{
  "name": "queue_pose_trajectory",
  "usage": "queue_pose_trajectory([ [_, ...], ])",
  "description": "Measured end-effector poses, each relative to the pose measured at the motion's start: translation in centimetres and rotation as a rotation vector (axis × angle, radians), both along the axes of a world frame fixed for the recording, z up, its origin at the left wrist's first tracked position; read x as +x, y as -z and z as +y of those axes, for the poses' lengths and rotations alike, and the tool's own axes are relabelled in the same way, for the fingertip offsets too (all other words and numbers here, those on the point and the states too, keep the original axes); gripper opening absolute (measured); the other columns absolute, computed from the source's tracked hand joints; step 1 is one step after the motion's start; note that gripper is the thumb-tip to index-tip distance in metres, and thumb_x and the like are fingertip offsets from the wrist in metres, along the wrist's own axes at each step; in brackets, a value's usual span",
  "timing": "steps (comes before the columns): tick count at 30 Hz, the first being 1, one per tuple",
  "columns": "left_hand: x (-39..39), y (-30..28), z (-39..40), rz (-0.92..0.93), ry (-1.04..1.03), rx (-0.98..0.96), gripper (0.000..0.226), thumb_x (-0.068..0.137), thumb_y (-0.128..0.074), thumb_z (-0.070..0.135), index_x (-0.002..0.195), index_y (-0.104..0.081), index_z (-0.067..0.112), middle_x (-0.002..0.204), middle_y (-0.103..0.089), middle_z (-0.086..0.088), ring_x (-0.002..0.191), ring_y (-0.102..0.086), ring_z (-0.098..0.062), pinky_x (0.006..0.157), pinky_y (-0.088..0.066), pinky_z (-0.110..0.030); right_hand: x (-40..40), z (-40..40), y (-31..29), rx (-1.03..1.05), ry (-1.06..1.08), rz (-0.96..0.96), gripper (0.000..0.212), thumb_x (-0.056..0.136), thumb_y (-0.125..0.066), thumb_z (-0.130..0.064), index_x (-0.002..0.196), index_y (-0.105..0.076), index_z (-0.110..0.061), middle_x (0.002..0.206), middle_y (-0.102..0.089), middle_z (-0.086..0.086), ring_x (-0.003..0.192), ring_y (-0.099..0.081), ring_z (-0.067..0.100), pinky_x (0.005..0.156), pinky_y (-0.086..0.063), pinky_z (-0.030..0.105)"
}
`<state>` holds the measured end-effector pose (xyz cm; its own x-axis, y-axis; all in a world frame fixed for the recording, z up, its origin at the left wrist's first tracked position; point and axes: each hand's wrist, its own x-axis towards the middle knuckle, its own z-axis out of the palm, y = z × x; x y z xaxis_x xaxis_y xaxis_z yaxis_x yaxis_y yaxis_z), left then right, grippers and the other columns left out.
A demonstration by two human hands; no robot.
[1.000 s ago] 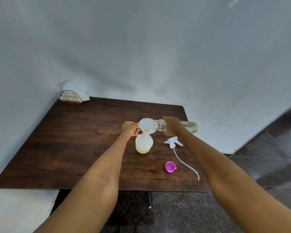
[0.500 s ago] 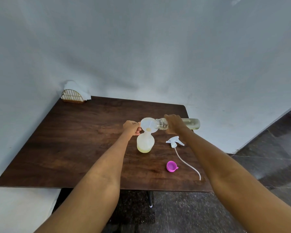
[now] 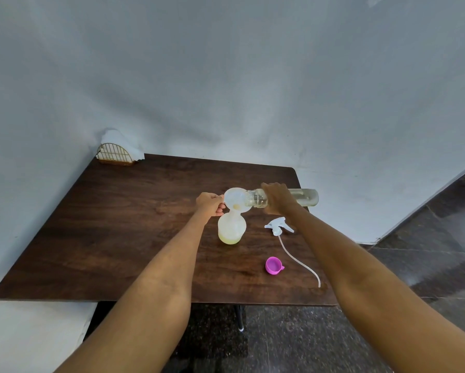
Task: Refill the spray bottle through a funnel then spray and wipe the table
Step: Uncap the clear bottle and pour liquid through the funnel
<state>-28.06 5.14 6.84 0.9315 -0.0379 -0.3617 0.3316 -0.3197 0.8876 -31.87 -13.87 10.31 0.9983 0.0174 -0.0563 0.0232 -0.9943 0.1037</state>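
We are pouring: right hand (image 3: 278,201) gripping clear plastic refill bottle (image 3: 304,197) held sideways, mouth in white translucent funnel (image 3: 236,200); left hand (image 3: 209,203) pinching funnel rim, seated in round yellowish spray bottle (image 3: 231,229) mid dark wooden table (image 3: 118,232); we are advising slow tilt, funnel steady

Since a second ago, your right hand (image 3: 278,201) has tipped the clear bottle (image 3: 287,197) a little further, its base now level with or slightly above the neck at the funnel (image 3: 236,200). The pale yellow liquid in the spray bottle (image 3: 231,229) shows no clear rise.
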Motion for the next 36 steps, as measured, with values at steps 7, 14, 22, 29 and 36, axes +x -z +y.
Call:
queue_pose_trajectory([
  [7,-0.10,0.15,0.09,-0.004,-0.001,-0.001,0.022,0.091,-0.058,0.015,0.102,-0.066,-0.003,0.086,-0.063,-0.013,0.059,-0.056,-0.011,0.082,-0.056,-0.034,-0.07,-0.01,0.05,0.030,0.009,-0.008,0.042,0.076,-0.069,-0.022,0.111,-0.051,-0.005,0.109,-0.065,0.013,0.104,-0.060,0.033,0.090,-0.043,0.040],
  [14,-0.12,0.00,0.05,0.001,0.005,-0.004,0.022,0.092,-0.058,0.015,0.102,-0.066,-0.003,0.079,-0.062,-0.010,0.059,-0.056,-0.011,0.078,-0.056,-0.031,-0.10,-0.06,0.05,0.032,0.007,-0.021,0.042,0.075,-0.070,-0.023,0.109,-0.052,-0.006,0.107,-0.066,0.012,0.100,-0.061,0.032,0.086,-0.045,0.039],
  [22,-0.06,-0.04,-0.02,-0.002,0.006,0.003,0.021,0.092,-0.058,0.015,0.102,-0.065,-0.002,0.081,-0.062,-0.011,0.060,-0.056,-0.011,0.080,-0.056,-0.032,-0.18,0.06,0.12,0.037,0.006,-0.018,0.044,0.075,-0.070,-0.023,0.111,-0.051,-0.006,0.108,-0.065,0.012,0.101,-0.061,0.032,0.087,-0.045,0.038],
  [29,0.04,0.02,-0.03,-0.011,0.003,0.008,0.022,0.091,-0.058,0.015,0.102,-0.065,-0.003,0.086,-0.062,-0.013,0.060,-0.056,-0.011,0.081,-0.056,-0.033,-0.06,0.11,0.16,0.025,0.005,-0.023,0.041,0.076,-0.068,-0.022,0.109,-0.051,-0.006,0.107,-0.066,0.012,0.101,-0.061,0.033,0.087,-0.044,0.038],
  [36,-0.06,0.18,0.06,-0.012,0.004,0.012,0.022,0.092,-0.058,0.015,0.103,-0.066,-0.002,0.086,-0.063,-0.013,0.060,-0.057,-0.011,0.077,-0.056,-0.032,0.02,-0.12,0.23,-0.005,-0.005,-0.028,0.042,0.076,-0.069,-0.024,0.110,-0.051,-0.006,0.107,-0.066,0.012,0.100,-0.061,0.032,0.086,-0.045,0.038],
])
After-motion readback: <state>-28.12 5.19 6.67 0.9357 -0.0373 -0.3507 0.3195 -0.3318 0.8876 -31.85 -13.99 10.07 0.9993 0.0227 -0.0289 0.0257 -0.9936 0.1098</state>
